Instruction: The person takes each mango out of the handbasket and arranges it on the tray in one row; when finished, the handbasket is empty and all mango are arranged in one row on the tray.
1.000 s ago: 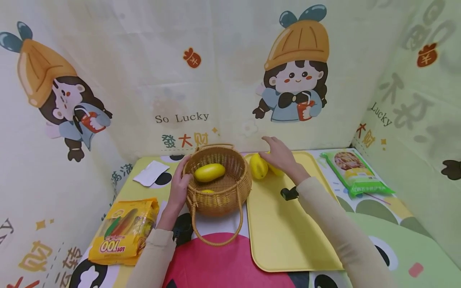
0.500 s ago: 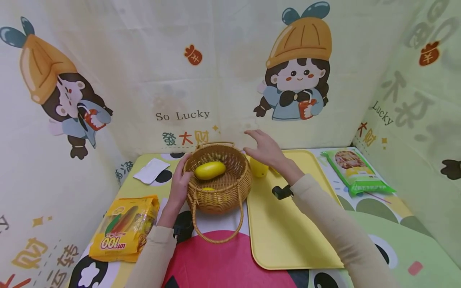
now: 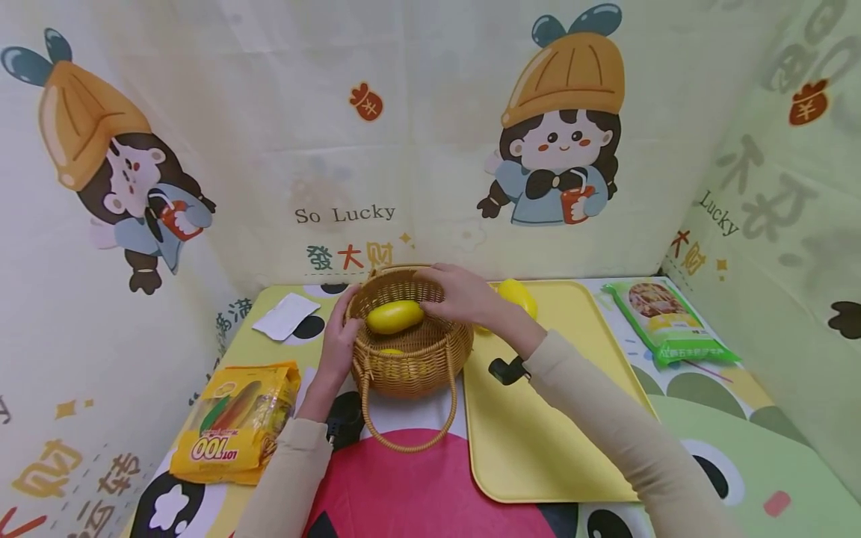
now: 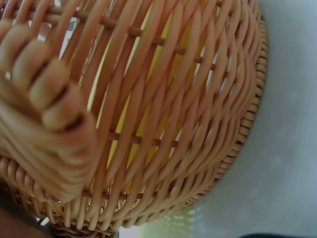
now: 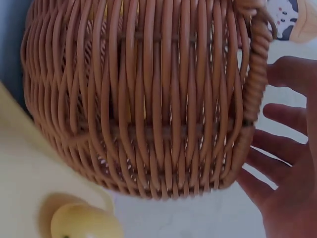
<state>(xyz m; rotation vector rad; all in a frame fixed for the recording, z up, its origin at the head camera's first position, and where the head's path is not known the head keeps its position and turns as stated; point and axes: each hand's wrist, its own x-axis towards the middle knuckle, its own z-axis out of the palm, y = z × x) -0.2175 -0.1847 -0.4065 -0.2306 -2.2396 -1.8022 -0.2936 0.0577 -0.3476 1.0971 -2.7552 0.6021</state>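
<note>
A round wicker basket point(image 3: 410, 377) stands on the table with its front handle point(image 3: 410, 450) folded down toward me. My left hand point(image 3: 335, 340) grips its left rim, the thumb over the edge. Inside lies a smooth, oblong yellow fruit point(image 3: 394, 317); another yellow fruit point(image 3: 390, 351) shows only partly behind the front wall. Over the right rim reaches my right hand point(image 3: 464, 299), its fingers extended above the basket's mouth. The right wrist view shows these fingers point(image 5: 282, 116) spread at the rim with nothing held. A yellow fruit point(image 3: 518, 297) rests on the yellow tray point(image 3: 551, 418), partly behind my right wrist.
Another bit of yellow fruit point(image 3: 481, 329) shows under my right forearm. At left lie an orange snack bag point(image 3: 235, 426) and a white packet point(image 3: 285, 316). A green food packet point(image 3: 673, 321) lies right of the tray. A printed cloth wall point(image 3: 430, 172) closes off the back.
My right hand has moved left from above the fruit on the tray to the basket's mouth, uncovering a fruit at the tray's back. My left hand stays on the basket rim.
</note>
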